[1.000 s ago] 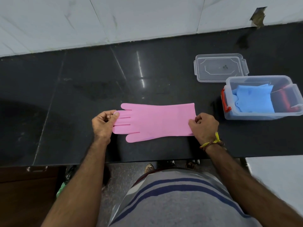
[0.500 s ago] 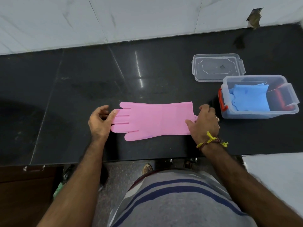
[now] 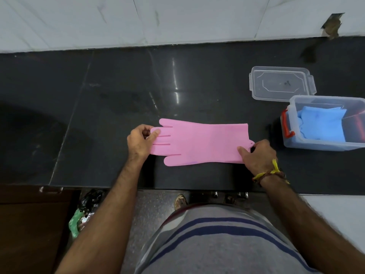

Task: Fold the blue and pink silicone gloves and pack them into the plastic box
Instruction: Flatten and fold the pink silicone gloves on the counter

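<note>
A pink silicone glove (image 3: pixel 201 142) lies flat on the black counter (image 3: pixel 98 107), fingers pointing left, cuff to the right. My left hand (image 3: pixel 141 142) pinches the glove's fingertips between thumb and fingers. My right hand (image 3: pixel 256 155) grips the near corner of the cuff, thumb on top. At the right edge stands the clear plastic box (image 3: pixel 296 141) with a red latch. A folded blue glove (image 3: pixel 324 124) lies inside it.
The box's clear lid (image 3: pixel 280 84) lies on the counter just behind the box. A white tiled wall (image 3: pixel 177 18) runs along the back. The counter's front edge is close to my body, with floor and a foot below.
My left hand has closed onto the glove's fingertips. My right hand has shifted from the cuff's far edge to its near corner. The glove stays flat in the same spot.
</note>
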